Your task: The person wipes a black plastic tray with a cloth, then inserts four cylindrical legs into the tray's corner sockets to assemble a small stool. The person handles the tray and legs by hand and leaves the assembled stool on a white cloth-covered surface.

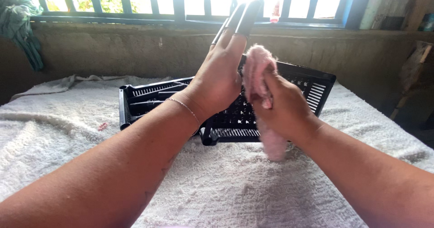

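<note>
Both hands are up in front of me over the towel-covered desk (226,187). Left hand (221,72) stands raised with its fingers straight and pressed together, flat and open, gripping nothing; its palm faces the cloth and seems to touch or nearly touch it, though I cannot tell which. A thin bracelet (183,105) sits on that wrist. Right hand (280,108) is closed around a fluffy pink cloth (258,67), which bunches above my fist and hangs below it, the lower end blurred. Behind both hands lie black plastic trays (149,97), slotted and grid-walled, the right-hand one tipped up at an angle on the towel. As I judge it, the wiping is somewhere midway: the cloth is in hand rather than on the trays, and nothing here shows which parts are already clean. A small pink scrap (103,126) lies far left on the towel.
</note>
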